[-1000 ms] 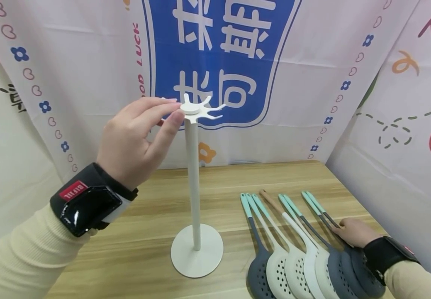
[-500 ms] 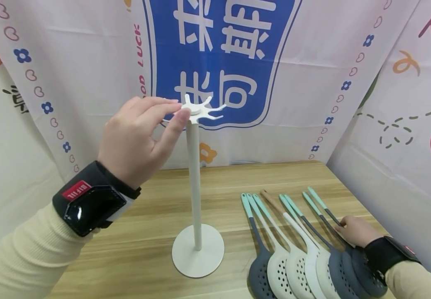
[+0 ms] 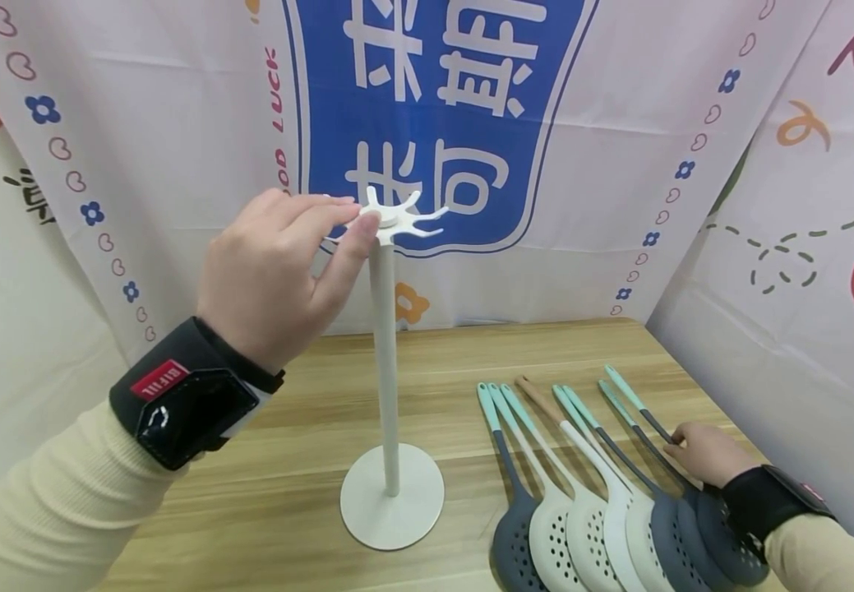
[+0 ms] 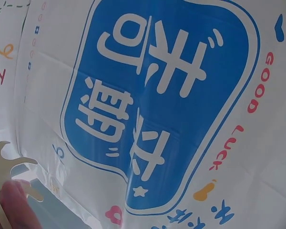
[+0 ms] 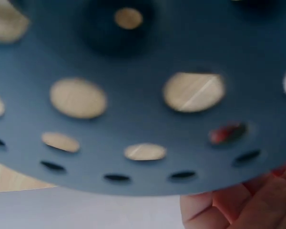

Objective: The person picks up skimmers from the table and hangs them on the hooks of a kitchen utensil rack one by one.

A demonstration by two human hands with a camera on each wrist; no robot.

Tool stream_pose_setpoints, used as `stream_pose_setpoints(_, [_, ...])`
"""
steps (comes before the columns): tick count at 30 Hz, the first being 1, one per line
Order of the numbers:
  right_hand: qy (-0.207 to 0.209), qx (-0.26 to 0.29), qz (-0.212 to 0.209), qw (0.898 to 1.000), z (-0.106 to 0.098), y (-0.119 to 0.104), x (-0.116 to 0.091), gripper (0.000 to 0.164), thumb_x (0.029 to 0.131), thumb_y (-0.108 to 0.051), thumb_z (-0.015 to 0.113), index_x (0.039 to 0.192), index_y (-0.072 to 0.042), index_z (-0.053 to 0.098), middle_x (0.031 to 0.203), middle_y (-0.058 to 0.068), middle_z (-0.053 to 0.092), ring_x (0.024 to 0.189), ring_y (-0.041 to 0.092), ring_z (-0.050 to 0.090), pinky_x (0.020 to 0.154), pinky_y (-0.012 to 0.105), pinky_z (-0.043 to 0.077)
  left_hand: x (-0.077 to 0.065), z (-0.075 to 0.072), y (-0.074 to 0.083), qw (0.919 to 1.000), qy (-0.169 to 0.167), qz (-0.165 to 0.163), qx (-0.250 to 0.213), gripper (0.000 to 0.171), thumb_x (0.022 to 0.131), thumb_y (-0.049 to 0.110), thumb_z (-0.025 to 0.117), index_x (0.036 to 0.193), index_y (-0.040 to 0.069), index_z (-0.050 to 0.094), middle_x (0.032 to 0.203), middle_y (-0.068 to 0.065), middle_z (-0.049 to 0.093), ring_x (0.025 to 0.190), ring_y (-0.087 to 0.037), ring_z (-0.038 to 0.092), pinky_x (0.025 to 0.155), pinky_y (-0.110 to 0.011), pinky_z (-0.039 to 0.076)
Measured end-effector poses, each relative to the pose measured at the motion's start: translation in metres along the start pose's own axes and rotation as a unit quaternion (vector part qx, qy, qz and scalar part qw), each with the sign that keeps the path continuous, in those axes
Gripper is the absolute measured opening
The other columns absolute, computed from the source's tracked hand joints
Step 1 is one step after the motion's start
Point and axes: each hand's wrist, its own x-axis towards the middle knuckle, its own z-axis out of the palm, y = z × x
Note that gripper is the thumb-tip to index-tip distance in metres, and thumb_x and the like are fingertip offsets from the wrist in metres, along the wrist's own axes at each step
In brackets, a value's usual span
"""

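A white utensil stand with a ring of hooks on top [image 3: 385, 353] stands upright on its round base. My left hand [image 3: 267, 275] pinches its hooked top between thumb and fingers; in the left wrist view a thumb [image 4: 14, 205] lies against the hooks. At the right, my right hand [image 3: 711, 456] grips the dark shaft of the outermost skimmer [image 3: 625, 386], which has a teal handle end. That skimmer's perforated dark head [image 5: 133, 124] fills most of the right wrist view, with fingers showing below its rim.
Several more skimmers lie side by side on the wooden table, dark ones and white ones [image 3: 551, 526] with teal handles. Among them is a white utensil with a brown handle [image 3: 541, 401]. A printed cloth [image 3: 604, 164] hangs behind the table, and another hangs at the right.
The outermost skimmer's handle has risen and swung away from the one beside it, with my right hand on it. My left thumb has moved slightly right onto the stand's top.
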Motion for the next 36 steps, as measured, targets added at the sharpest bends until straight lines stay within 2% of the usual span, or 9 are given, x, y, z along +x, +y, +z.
stream_pose_setpoints(10, [-0.010,0.010,-0.002,1.000,-0.009,-0.008,-0.002,0.032,0.103,-0.016,0.061,0.112,0.015,0.064,0.097,0.027,0.072,0.079,0.028,0.064,0.071,0.046,0.053,0.000,0.003,0.002,0.9999,0.007,-0.004,-0.008,0.040,0.107,0.029,0.057,0.112,-0.004,0.078,0.112,-0.021,0.080,0.101,-0.040,0.075,0.087,-0.052,0.063])
stream_pose_setpoints(15, [-0.016,0.006,-0.006,1.000,-0.013,-0.014,-0.002,0.034,0.103,-0.018,0.061,0.116,0.014,0.063,0.099,0.025,0.072,0.079,0.026,0.065,0.070,0.044,0.052,0.000,0.004,0.002,0.9998,0.015,0.007,-0.007,0.040,0.106,0.028,0.056,0.111,-0.005,0.078,0.111,-0.022,0.080,0.095,-0.040,0.073,0.081,-0.050,0.062])
stream_pose_setpoints(19, [-0.009,0.007,-0.013,1.000,-0.017,-0.019,0.000,0.032,0.103,-0.016,0.061,0.117,0.013,0.064,0.096,0.021,0.072,0.076,0.023,0.064,0.067,0.042,0.051,0.001,0.003,0.001,0.9996,0.023,0.018,-0.004,0.041,0.106,0.027,0.055,0.108,-0.006,0.078,0.108,-0.023,0.080,0.092,-0.042,0.067,0.078,-0.048,0.056])
stream_pose_setpoints(25, [-0.008,-0.001,-0.013,1.000,-0.025,-0.028,0.000,0.033,0.103,-0.016,0.060,0.118,0.013,0.064,0.094,0.019,0.072,0.075,0.022,0.060,0.067,0.041,0.051,0.002,0.003,-0.001,0.9987,0.032,0.038,-0.014,0.041,0.105,0.023,0.052,0.106,-0.009,0.077,0.104,-0.027,0.079,0.108,-0.049,0.064,0.102,-0.055,0.048])
stream_pose_setpoints(27, [-0.003,-0.008,-0.017,1.000,-0.028,-0.031,-0.001,0.032,0.103,-0.017,0.061,0.118,0.012,0.065,0.095,0.019,0.073,0.074,0.022,0.060,0.067,0.042,0.051,0.002,0.003,-0.002,0.9985,0.032,0.041,-0.018,0.041,0.105,0.023,0.052,0.105,-0.010,0.077,0.103,-0.027,0.079,0.109,-0.048,0.066,0.104,-0.056,0.049])
stream_pose_setpoints(31, [0.005,-0.016,-0.027,0.999,-0.030,-0.035,-0.002,0.031,0.102,-0.017,0.063,0.116,0.010,0.066,0.095,0.019,0.073,0.074,0.022,0.061,0.067,0.042,0.051,0.002,0.003,-0.002,0.9986,0.028,0.037,-0.025,0.040,0.105,0.022,0.052,0.102,-0.009,0.077,0.101,-0.027,0.079,0.107,-0.045,0.069,0.098,-0.055,0.056])
stream_pose_setpoints(36, [0.011,-0.020,-0.041,0.999,-0.032,-0.040,-0.003,0.031,0.102,-0.018,0.064,0.116,0.009,0.067,0.097,0.020,0.074,0.075,0.021,0.064,0.066,0.041,0.052,0.002,0.004,-0.003,0.9989,0.025,0.032,-0.023,0.041,0.104,0.022,0.051,0.099,-0.010,0.077,0.099,-0.027,0.079,0.106,-0.044,0.072,0.097,-0.056,0.058])
